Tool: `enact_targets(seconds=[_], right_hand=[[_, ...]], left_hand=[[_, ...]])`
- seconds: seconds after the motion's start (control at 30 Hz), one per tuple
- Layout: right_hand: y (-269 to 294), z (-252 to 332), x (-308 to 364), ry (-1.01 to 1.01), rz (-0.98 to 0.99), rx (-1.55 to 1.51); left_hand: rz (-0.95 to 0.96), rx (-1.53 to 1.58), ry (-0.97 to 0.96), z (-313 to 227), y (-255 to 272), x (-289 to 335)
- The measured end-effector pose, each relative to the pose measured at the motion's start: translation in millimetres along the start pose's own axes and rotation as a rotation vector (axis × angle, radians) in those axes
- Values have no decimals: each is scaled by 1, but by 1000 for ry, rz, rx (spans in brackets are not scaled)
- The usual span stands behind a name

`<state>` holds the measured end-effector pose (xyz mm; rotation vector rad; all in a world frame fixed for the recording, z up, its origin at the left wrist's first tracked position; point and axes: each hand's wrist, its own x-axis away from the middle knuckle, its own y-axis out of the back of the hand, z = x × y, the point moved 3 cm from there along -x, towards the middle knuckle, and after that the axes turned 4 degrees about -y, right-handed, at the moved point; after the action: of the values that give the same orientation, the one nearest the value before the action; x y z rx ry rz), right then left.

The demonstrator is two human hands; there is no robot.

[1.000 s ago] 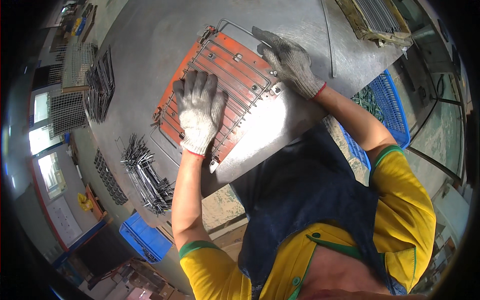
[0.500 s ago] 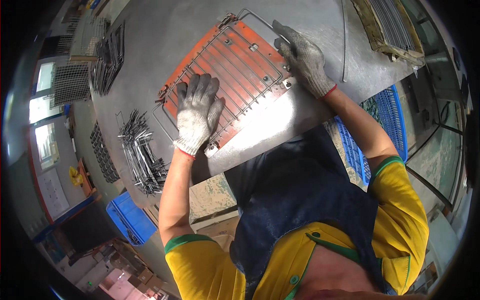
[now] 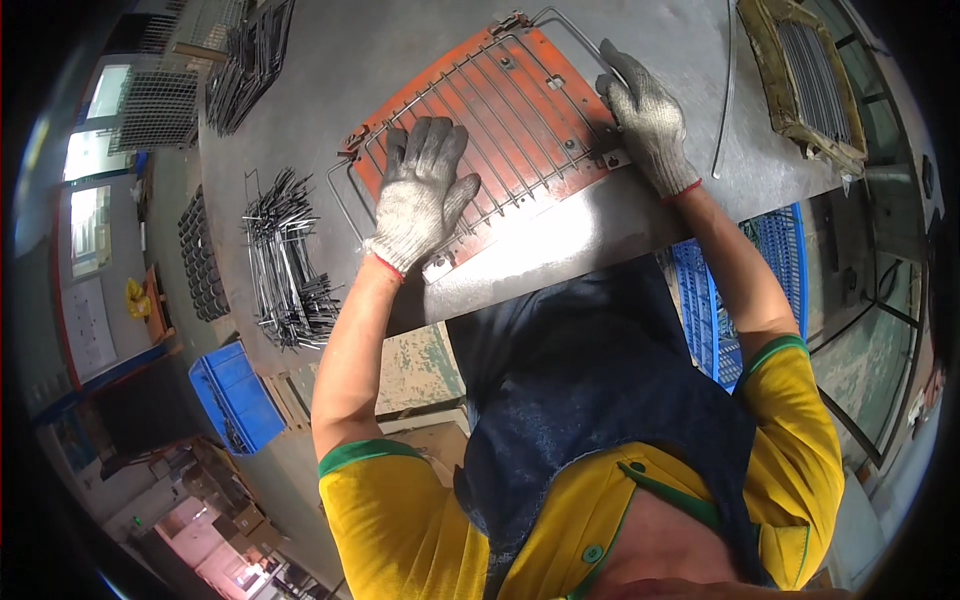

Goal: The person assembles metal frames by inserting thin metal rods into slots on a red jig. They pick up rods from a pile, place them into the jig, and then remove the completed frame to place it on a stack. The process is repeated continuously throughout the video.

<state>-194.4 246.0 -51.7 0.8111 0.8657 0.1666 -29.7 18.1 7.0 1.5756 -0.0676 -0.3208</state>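
Note:
A wire rack (image 3: 487, 115) of thin parallel metal rods lies over an orange-red metal plate (image 3: 545, 120) fitted with small clamps and blocks. Both of my hands wear grey-white knitted gloves with darkened fingers. My left hand (image 3: 420, 195) rests flat on the rack's left end, its fingers stretched out over the rods. A bent wire loop (image 3: 565, 25) sticks out past the plate's right end. At that loop, my right hand (image 3: 650, 125) has its fingers about the wire, the index finger extended along it; its palm side is hidden.
On the metal table (image 3: 680, 215), a pile of bent wire pieces (image 3: 285, 260) lies left. Dark wire frames (image 3: 250, 65) stand at the far left, a crate of rods (image 3: 810, 80) far right. One long rod (image 3: 724, 100) lies right. Blue baskets (image 3: 790, 260) (image 3: 238, 395) stand below the table.
The whole view has shifted, so the table, rack and hands sit higher and further right in the picture. Both hands keep about the same places on the rack and wire loop.

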Motion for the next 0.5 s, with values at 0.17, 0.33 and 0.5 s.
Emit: enact_targets(seconds=[0.17,0.33,0.5], right_hand=[[3,0,-2,-185,83,-230],[3,-2,-1,-251,112,-296],[0,-5,-1,-159,113,-208]], left_hand=[[-195,194,114,9,20,14],[4,8,132,20,19,21],[17,-81,72,7,5,6]])
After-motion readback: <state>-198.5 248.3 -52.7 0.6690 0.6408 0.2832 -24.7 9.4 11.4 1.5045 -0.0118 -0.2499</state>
